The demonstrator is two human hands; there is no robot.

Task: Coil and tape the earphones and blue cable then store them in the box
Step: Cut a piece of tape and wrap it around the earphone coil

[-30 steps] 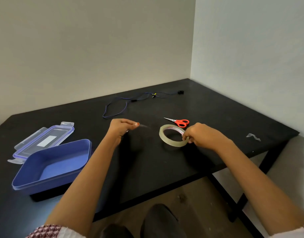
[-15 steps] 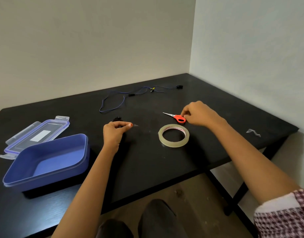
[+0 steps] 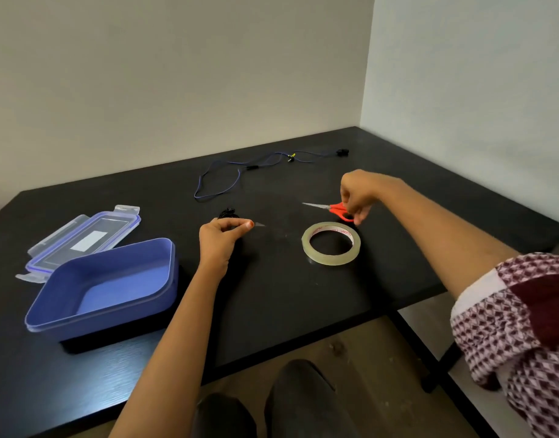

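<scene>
the left hand (image 3: 222, 237) is pinching a clear tape strip (image 3: 259, 224) off the tape roll (image 3: 331, 259), the coiled black earphones (image 3: 228, 213) sitting just behind it. the right hand (image 3: 355, 197) is gripping the red scissors (image 3: 336, 210), likely to cut. the blue cable (image 3: 222, 184) is lying loose farther back, and the blue box (image 3: 113, 306) is waiting open.

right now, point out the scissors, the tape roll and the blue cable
scissors (image 3: 337, 209): head view, on the red handle.
tape roll (image 3: 331, 260): head view, on the near side of the ring.
blue cable (image 3: 234, 185): head view, on the loop's right strand.
</scene>
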